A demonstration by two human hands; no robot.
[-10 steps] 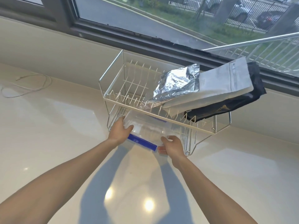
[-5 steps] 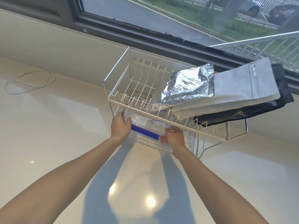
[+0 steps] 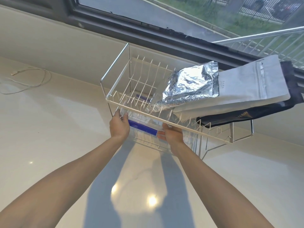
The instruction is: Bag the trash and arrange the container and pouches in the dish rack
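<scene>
Both hands, the left hand (image 3: 119, 125) and right hand (image 3: 172, 132), grip opposite ends of a clear blue-latched container (image 3: 142, 123) inside the lower tier of the wire dish rack (image 3: 115, 89) on the pale surface (image 3: 49, 129), while silver pouch (image 3: 189, 84), white pouch (image 3: 246, 86) and black pouch (image 3: 246, 115) lie stacked on the upper tier.

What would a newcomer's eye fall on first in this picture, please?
Three pouches, a crinkled foil pouch, a white pouch and a black pouch, lean across the upper tier of the wire rack. Below it, both hands hold a clear container with a blue clip.
</scene>
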